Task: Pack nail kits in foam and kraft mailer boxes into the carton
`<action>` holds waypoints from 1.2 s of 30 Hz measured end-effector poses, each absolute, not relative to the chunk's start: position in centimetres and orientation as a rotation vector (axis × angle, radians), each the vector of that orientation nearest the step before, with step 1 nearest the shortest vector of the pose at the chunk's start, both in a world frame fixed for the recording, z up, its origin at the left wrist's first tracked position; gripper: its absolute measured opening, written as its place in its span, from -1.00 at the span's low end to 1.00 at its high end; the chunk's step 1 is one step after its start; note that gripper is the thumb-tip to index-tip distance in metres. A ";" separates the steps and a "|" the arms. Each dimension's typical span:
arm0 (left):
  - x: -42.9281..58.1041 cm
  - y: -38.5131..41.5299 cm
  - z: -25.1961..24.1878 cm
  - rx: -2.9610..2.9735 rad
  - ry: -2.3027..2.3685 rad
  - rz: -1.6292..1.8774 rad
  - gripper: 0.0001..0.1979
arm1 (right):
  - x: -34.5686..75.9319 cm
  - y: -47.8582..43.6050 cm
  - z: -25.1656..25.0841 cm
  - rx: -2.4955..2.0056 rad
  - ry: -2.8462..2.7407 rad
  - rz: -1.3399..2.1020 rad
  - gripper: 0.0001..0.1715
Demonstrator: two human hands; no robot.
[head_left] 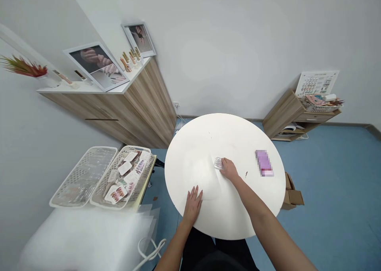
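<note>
My right hand (pixel 229 170) lies on the round white table (pixel 190 164), its fingertips over a small clear blister packet (pixel 218 163), which it appears to hold. My left hand (pixel 193 205) rests flat with fingers apart near the table's front edge, on a faint translucent plastic sheet (pixel 205 179). To the right of both hands lies a pink packaged item (pixel 264 163), pixelated and out of reach of my fingers.
Two white mesh baskets (pixel 83 176) at left hold clear packets and nail-sample cards. Behind stand a wooden cabinet (pixel 119 108) with framed nail photos, and a wooden shelf (pixel 300 112). A cardboard box (pixel 291 193) sits right of the table on blue floor.
</note>
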State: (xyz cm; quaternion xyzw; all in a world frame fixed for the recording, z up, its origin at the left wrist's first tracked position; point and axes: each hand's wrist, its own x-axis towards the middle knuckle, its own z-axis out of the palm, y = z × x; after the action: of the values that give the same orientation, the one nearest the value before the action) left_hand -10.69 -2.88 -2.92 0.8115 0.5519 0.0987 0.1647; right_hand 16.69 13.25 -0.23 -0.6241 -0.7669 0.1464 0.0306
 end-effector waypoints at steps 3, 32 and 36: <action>-10.8 -2.9 -3.0 2.324 1.567 0.282 -0.53 | 16.7 13.1 0.3 -1.929 -2.319 0.379 -0.31; -10.8 -6.7 0.3 2.156 1.402 0.486 -0.76 | 9.7 -0.7 0.7 -1.485 -2.535 0.608 -0.25; -10.6 -5.8 1.2 2.110 1.399 0.512 -0.83 | 9.9 -1.6 1.9 -1.541 -2.486 0.559 -0.27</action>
State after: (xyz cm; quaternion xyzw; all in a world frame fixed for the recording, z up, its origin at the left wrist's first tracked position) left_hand -10.57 -5.83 1.16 0.7852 0.5207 0.1906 0.2756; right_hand 9.93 -1.56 1.88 -0.5157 -0.8321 0.1870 0.0821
